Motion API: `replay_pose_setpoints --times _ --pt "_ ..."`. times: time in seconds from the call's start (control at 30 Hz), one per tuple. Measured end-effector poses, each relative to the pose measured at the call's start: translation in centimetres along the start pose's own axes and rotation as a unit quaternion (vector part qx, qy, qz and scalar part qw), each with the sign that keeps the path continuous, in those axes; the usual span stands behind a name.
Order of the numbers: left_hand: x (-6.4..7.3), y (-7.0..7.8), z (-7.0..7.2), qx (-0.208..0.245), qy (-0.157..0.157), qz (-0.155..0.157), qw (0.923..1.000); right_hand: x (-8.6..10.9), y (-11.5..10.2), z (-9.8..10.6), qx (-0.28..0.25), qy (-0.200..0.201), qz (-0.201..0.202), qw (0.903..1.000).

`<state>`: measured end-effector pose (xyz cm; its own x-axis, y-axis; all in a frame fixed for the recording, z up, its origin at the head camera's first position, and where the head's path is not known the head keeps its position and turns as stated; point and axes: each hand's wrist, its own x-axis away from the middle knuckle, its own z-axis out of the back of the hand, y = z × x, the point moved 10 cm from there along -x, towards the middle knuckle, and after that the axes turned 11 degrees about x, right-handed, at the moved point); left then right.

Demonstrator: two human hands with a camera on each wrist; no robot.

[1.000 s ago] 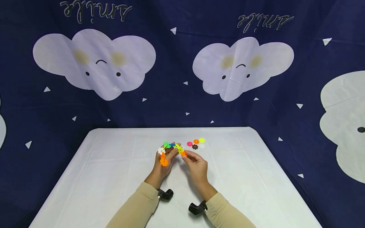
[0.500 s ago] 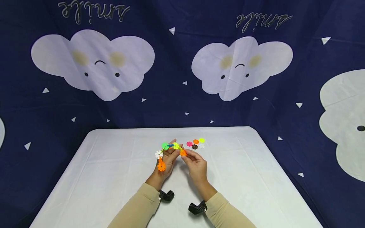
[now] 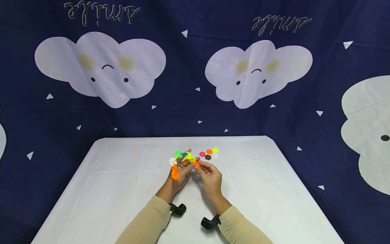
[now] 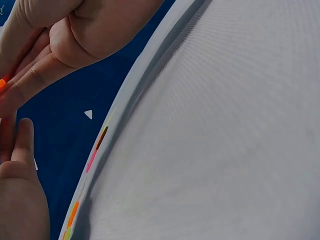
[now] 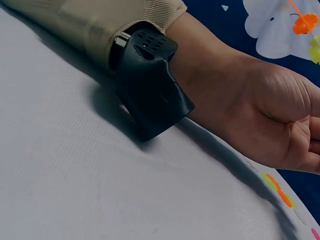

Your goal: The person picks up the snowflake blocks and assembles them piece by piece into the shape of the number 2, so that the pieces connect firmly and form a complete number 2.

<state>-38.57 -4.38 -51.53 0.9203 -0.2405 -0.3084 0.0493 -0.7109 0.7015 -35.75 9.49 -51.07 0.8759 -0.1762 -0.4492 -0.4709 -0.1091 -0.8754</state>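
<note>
Right hand [image 3: 211, 180] pinches an orange disc [image 3: 196, 164] ending a colourful flower-disc chain [image 3: 189, 156] above a white table [image 3: 250, 189]; left hand [image 3: 182, 174] touches the chain, fingers partly spread, pinch unclear.

Head-view count: one table [image 3: 259, 189], two hands [image 3: 180, 174], two wrist cameras [image 3: 210, 222], one disc chain [image 3: 184, 154], five loose discs [image 3: 209, 151] clustered at twelve o'clock from the right hand [image 3: 212, 179].

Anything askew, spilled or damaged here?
Navy fabric backdrop: its pale cloud faces and "smile" lettering appear upside down. No spill shows, nor visible damage to the multicoloured chain of flower-shaped discs.
</note>
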Motion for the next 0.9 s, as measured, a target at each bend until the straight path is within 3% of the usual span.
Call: replay_pose_setpoints --times 0.23,0.33,0.43,0.5,0.63,0.9 --pt "0.1 0.6 -0.3 0.016 0.026 0.01 0.9995 0.0 0.4 0.1 0.036 0.009 -0.007 0.9993" --pt "0.1 1.2 0.2 0.043 0.053 -0.009 0.9976 0.0 0.8 -0.2 0.077 -0.01 -0.027 0.9967" --pt "0.1 1.9 1.0 0.061 0.08 -0.035 0.9943 0.1 1.5 -0.6 0.147 -0.041 -0.054 0.9867" --pt "0.1 2.2 1.7 0.066 0.096 -0.047 0.992 0.1 2.0 -0.9 0.208 -0.07 -0.059 0.9738" --pt "0.0 2.2 3.3 0.07 0.121 -0.059 0.9884 0.2 2.0 -2.1 0.319 -0.129 -0.007 0.9388" --pt "-0.2 2.6 5.4 0.092 0.156 -0.077 0.9805 -0.9 2.5 -4.7 0.436 -0.18 0.106 0.8756"
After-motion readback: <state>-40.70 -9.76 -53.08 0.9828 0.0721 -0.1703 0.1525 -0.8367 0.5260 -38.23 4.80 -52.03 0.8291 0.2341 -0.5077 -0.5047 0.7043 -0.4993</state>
